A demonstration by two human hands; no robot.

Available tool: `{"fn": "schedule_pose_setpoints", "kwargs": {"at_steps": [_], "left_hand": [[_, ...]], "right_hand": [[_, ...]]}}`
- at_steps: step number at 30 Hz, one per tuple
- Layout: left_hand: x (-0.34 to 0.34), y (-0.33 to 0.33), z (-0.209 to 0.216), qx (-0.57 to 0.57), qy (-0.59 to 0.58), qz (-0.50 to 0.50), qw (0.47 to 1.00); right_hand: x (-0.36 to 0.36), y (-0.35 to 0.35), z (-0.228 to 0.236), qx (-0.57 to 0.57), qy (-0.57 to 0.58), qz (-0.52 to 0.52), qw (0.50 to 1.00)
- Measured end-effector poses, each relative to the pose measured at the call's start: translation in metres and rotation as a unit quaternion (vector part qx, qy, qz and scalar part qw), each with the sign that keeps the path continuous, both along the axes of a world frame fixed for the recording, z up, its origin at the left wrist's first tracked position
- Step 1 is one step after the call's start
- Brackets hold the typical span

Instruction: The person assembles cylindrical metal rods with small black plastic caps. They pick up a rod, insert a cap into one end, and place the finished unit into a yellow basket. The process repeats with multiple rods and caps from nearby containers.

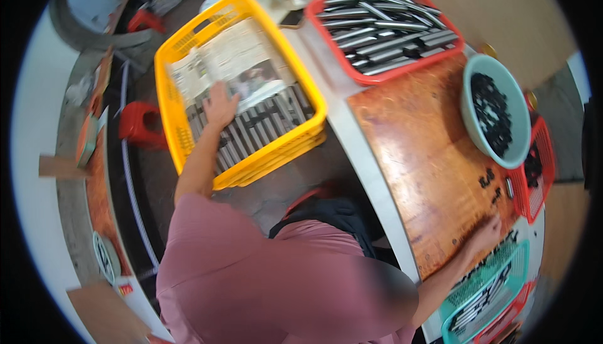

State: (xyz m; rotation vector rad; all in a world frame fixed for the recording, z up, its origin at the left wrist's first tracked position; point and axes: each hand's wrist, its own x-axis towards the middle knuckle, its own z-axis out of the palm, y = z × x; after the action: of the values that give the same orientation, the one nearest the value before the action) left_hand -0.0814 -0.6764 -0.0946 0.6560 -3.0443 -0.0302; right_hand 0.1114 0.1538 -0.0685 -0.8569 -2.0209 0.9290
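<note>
My left hand (220, 107) is over a yellow plastic crate (321, 107), its fingers spread at the border between a newspaper sheet (217, 49) and a row of dark and silver tubes (260, 124). The tubes lie side by side, and the paper covers the far part of the crate. My right hand (485, 234) is low over the right edge of an orange-brown board (408, 137). It is blurred, and its fingertips are hard to make out. Small black pieces (487, 179) lie on the board just beyond it.
A red tray (370, 79) heaped with metal tubes stands on the table's far side. To its right is a pale green bowl (521, 115) of black pieces. Red (535, 201) and green (447, 328) baskets line the right edge. A red stool (139, 124) is left of the crate.
</note>
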Motion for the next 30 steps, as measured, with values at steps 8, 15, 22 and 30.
{"fn": "schedule_pose_setpoints", "kwargs": {"at_steps": [8,15,22,30], "left_hand": [[0.02,-0.047,-0.036,-0.009,0.079,0.001,0.997],[0.036,0.004,0.011,-0.012,0.093,-0.013,0.995],[0.014,0.015,0.007,0.054,0.094,0.023,0.994],[0.063,-0.059,0.007,0.027,0.098,0.097,0.99]], "right_hand": [[-0.02,-0.026,0.017,-0.021,0.0,-0.01,1.0],[-0.024,-0.052,0.061,-0.105,0.025,0.071,0.992],[0.0,0.022,-0.004,-0.034,0.005,0.046,0.998],[-0.01,0.013,-0.014,-0.051,0.032,0.04,0.997]]}}
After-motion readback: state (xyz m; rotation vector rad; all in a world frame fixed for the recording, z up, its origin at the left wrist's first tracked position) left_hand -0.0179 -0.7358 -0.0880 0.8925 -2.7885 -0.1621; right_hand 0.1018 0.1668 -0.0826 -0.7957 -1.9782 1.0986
